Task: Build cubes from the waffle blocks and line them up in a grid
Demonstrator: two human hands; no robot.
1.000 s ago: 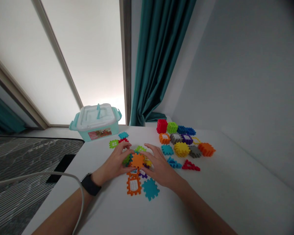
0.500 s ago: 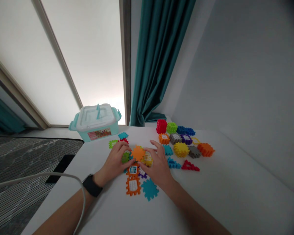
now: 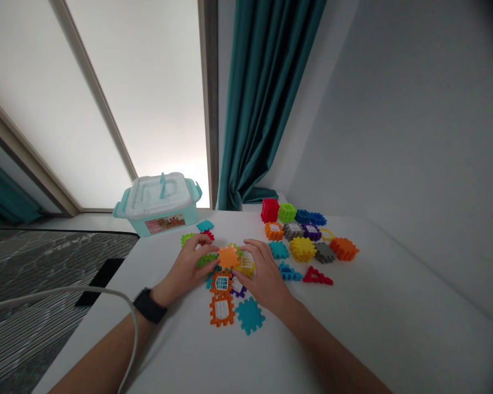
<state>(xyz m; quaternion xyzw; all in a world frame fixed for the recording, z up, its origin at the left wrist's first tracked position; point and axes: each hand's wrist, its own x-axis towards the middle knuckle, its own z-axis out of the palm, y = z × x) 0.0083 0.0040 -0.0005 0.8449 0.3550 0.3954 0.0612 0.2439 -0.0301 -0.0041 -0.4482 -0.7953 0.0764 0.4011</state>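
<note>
An orange toothed tile [image 3: 228,257] sits at the middle of a cluster of flat plastic pieces. Thumb and index finger of my left hand [image 3: 187,266] are at its left edge, with a green tile [image 3: 206,260] showing between them. My right hand [image 3: 265,273] is at the right, its thumb and fingers spread around a yellow window tile [image 3: 246,265]. Just below are an orange window tile [image 3: 222,283] and a purple tile [image 3: 238,286], partly covered. Nearer me lie another orange tile [image 3: 222,310] and a blue toothed tile [image 3: 250,316].
A lidded turquoise box [image 3: 164,210] stands at the table's back left. Stacked toothed pieces, including a red stack [image 3: 270,210] and a yellow stack [image 3: 303,249], fill the right side. A white cable [image 3: 107,289] crosses my left forearm.
My left hand has shifted slightly left, and my right fingers have drawn back from the orange toothed tile. More of a yellow-green piece shows behind that tile.
</note>
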